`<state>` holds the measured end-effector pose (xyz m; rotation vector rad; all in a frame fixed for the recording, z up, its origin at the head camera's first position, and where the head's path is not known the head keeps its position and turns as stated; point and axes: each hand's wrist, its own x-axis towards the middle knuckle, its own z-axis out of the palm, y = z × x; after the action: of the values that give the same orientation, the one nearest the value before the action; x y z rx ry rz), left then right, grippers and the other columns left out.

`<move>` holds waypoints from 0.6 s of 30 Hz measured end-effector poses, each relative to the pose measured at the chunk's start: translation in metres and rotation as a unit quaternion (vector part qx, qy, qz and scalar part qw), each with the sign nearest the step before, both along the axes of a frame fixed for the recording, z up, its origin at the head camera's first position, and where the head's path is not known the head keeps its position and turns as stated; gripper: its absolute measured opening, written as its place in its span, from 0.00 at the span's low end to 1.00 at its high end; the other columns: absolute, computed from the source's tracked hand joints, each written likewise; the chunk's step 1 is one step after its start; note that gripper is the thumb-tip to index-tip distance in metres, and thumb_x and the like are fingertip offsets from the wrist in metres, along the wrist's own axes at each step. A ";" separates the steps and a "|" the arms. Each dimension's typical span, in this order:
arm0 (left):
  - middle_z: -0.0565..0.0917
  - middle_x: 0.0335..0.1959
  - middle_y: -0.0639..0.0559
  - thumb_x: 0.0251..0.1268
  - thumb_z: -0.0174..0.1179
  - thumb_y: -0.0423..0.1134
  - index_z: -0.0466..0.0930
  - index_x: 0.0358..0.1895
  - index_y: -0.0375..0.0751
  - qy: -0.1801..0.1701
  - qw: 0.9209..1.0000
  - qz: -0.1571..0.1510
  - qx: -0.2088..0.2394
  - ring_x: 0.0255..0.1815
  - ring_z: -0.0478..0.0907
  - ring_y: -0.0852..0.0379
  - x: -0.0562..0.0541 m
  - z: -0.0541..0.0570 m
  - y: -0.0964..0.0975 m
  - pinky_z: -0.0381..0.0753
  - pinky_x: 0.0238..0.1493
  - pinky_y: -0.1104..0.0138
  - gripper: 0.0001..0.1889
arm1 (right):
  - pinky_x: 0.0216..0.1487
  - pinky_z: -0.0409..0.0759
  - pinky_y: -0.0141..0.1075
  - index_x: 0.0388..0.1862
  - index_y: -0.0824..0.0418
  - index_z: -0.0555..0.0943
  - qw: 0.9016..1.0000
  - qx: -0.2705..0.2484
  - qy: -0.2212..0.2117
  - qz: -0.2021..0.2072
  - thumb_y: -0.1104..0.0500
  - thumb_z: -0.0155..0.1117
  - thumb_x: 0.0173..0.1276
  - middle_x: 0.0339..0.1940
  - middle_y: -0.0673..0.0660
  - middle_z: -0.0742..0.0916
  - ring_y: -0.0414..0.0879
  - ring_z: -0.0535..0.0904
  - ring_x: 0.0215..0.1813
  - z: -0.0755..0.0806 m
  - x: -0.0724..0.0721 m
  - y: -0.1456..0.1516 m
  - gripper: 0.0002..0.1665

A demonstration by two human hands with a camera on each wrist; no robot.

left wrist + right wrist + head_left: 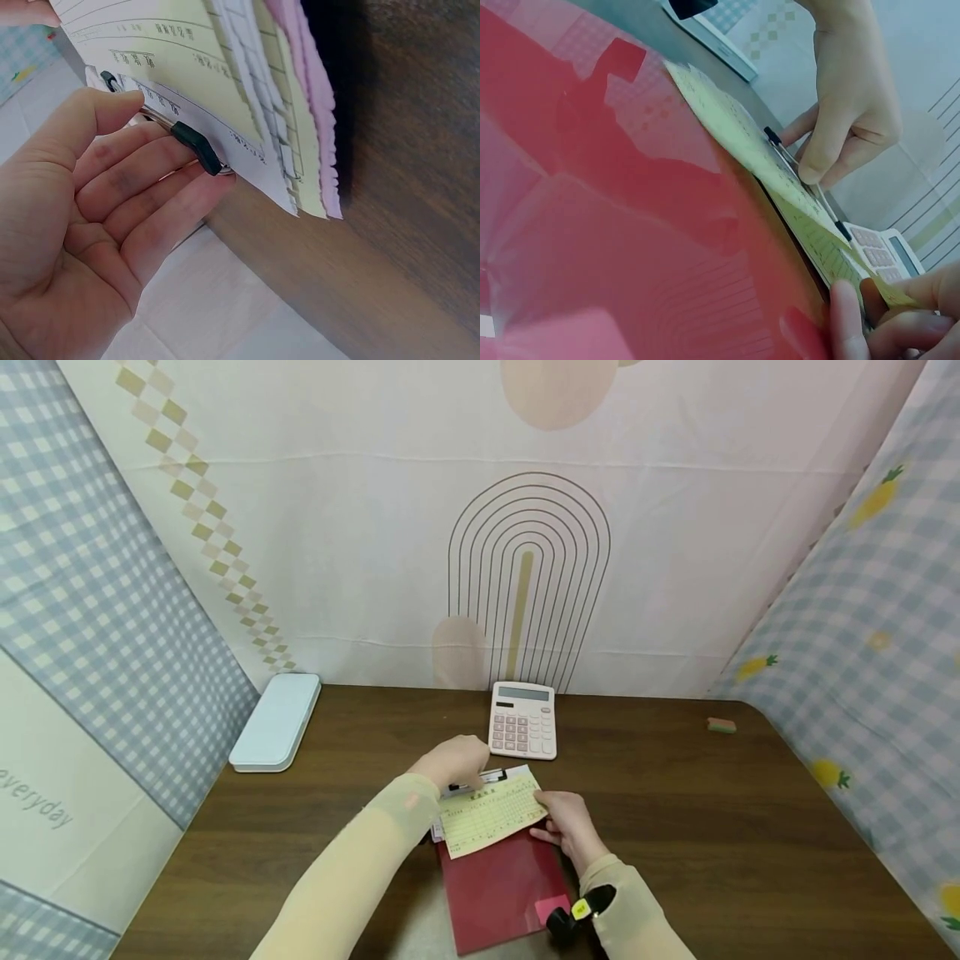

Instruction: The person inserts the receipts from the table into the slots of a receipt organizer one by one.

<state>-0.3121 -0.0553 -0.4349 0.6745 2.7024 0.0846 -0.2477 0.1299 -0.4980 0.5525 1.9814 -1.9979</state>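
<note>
A glossy dark-red clipboard [502,889] lies at the table's front. Across its upper part is a yellow printed form [491,814], over white, yellow and pink sheets [319,120] with ragged edges. My left hand [456,760] is at the clipboard's top, holding the wire clip [196,146] with black ends: its thumb is on the clip and its fingers reach behind. At the form's right edge, my right hand [566,822] pinches the yellow paper between thumb and fingers. In the right wrist view, that corner lifts away from the sheets beneath.
A pink-and-white calculator [522,720] stands just behind the clipboard. Far left is a pale blue-white flat case [277,722]. A small pink-and-green eraser-like block [721,725] lies far right. Patterned cloth walls [360,552] border the table.
</note>
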 end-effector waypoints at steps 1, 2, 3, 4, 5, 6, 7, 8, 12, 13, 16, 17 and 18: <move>0.56 0.08 0.60 0.58 0.65 0.39 0.60 0.11 0.48 -0.001 1.000 0.001 0.000 0.12 0.54 0.64 0.000 0.000 0.000 0.60 0.18 0.71 0.24 | 0.22 0.81 0.31 0.52 0.75 0.73 1.000 -0.001 0.001 -0.004 0.60 0.56 0.67 0.18 0.51 0.78 0.34 0.62 0.10 0.000 0.000 -0.001 0.21; 0.57 0.09 0.60 0.58 0.65 0.39 0.61 0.11 0.48 -0.001 1.000 0.003 0.001 0.13 0.55 0.64 0.000 0.000 0.000 0.60 0.18 0.71 0.24 | 0.22 0.81 0.31 0.52 0.75 0.73 1.000 -0.002 0.003 -0.008 0.60 0.57 0.67 0.18 0.51 0.77 0.34 0.62 0.11 0.000 0.000 -0.001 0.20; 0.57 0.09 0.60 0.58 0.65 0.39 0.61 0.12 0.48 0.000 1.000 0.002 0.000 0.13 0.55 0.64 0.000 0.000 0.000 0.60 0.18 0.71 0.23 | 0.22 0.81 0.31 0.51 0.75 0.73 1.000 -0.003 0.005 -0.011 0.60 0.57 0.67 0.18 0.50 0.77 0.34 0.62 0.11 0.001 0.000 -0.002 0.20; 0.57 0.09 0.60 0.58 0.65 0.39 0.61 0.12 0.47 0.001 1.000 0.003 0.000 0.13 0.55 0.64 0.000 0.000 0.000 0.61 0.18 0.71 0.23 | 0.23 0.81 0.31 0.50 0.75 0.73 1.000 -0.003 0.006 -0.014 0.60 0.57 0.67 0.18 0.50 0.77 0.34 0.63 0.11 0.001 0.001 -0.003 0.20; 0.57 0.09 0.60 0.58 0.65 0.39 0.61 0.12 0.47 0.001 1.000 0.005 0.001 0.13 0.55 0.64 0.000 -0.001 0.000 0.60 0.18 0.71 0.23 | 0.23 0.81 0.32 0.50 0.75 0.74 1.000 -0.003 0.007 -0.016 0.60 0.57 0.66 0.17 0.50 0.77 0.34 0.63 0.11 0.001 0.001 -0.003 0.20; 0.57 0.09 0.59 0.58 0.65 0.39 0.61 0.12 0.47 0.001 1.000 0.006 0.000 0.13 0.55 0.63 0.000 -0.001 0.000 0.60 0.18 0.71 0.23 | 0.23 0.81 0.32 0.49 0.75 0.74 1.000 -0.002 0.006 -0.018 0.61 0.58 0.66 0.18 0.50 0.77 0.34 0.63 0.11 0.001 0.001 -0.004 0.19; 0.57 0.09 0.60 0.58 0.65 0.39 0.61 0.12 0.48 0.001 1.000 0.006 -0.002 0.12 0.55 0.64 0.000 -0.001 0.000 0.60 0.18 0.71 0.23 | 0.23 0.81 0.32 0.49 0.75 0.74 1.000 0.000 0.006 -0.018 0.61 0.58 0.66 0.18 0.50 0.77 0.34 0.63 0.11 0.001 0.001 -0.004 0.19; 0.56 0.09 0.59 0.58 0.65 0.39 0.61 0.12 0.48 0.002 1.000 0.006 -0.003 0.12 0.54 0.63 0.000 -0.001 0.000 0.60 0.18 0.71 0.24 | 0.23 0.81 0.32 0.49 0.75 0.74 1.000 0.001 0.006 -0.019 0.61 0.58 0.66 0.18 0.51 0.77 0.34 0.63 0.11 0.001 0.001 -0.004 0.19; 0.57 0.09 0.59 0.58 0.65 0.40 0.61 0.12 0.47 0.002 1.000 0.004 -0.009 0.12 0.55 0.63 0.000 -0.001 0.001 0.60 0.18 0.71 0.24 | 0.23 0.81 0.32 0.49 0.75 0.74 1.000 0.007 0.000 -0.016 0.61 0.57 0.65 0.16 0.50 0.76 0.34 0.63 0.10 0.001 0.001 -0.004 0.19; 0.57 0.09 0.59 0.58 0.65 0.41 0.61 0.12 0.47 0.002 1.000 0.004 -0.010 0.12 0.55 0.63 0.001 -0.001 0.001 0.60 0.18 0.71 0.23 | 0.23 0.81 0.32 0.49 0.75 0.75 1.000 0.008 -0.001 -0.015 0.61 0.57 0.65 0.16 0.50 0.76 0.34 0.63 0.10 0.001 0.001 -0.004 0.19; 0.58 0.09 0.59 0.58 0.65 0.41 0.62 0.12 0.47 0.004 1.000 0.003 -0.008 0.13 0.56 0.63 0.000 -0.002 0.001 0.61 0.18 0.71 0.23 | 0.23 0.81 0.32 0.50 0.75 0.74 1.000 0.009 0.000 -0.015 0.61 0.57 0.65 0.17 0.51 0.77 0.34 0.63 0.10 0.001 0.001 -0.004 0.19; 0.59 0.09 0.59 0.58 0.66 0.41 0.63 0.12 0.47 0.004 1.000 0.003 -0.008 0.13 0.57 0.63 0.000 -0.002 0.001 0.61 0.18 0.71 0.23 | 0.23 0.81 0.32 0.50 0.75 0.73 1.000 0.010 0.001 -0.014 0.61 0.57 0.65 0.18 0.51 0.78 0.34 0.62 0.10 0.001 0.001 -0.003 0.20; 0.60 0.09 0.59 0.58 0.66 0.41 0.63 0.12 0.47 0.004 1.000 0.004 -0.007 0.13 0.57 0.63 0.000 -0.002 0.001 0.61 0.18 0.71 0.22 | 0.23 0.81 0.33 0.51 0.76 0.73 1.000 0.011 0.002 -0.013 0.61 0.57 0.66 0.19 0.51 0.78 0.34 0.62 0.10 0.001 0.001 -0.003 0.20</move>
<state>-0.3123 -0.0547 -0.4373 0.6604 2.7118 0.0648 -0.2471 0.1265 -0.4973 0.5827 2.0106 -1.9964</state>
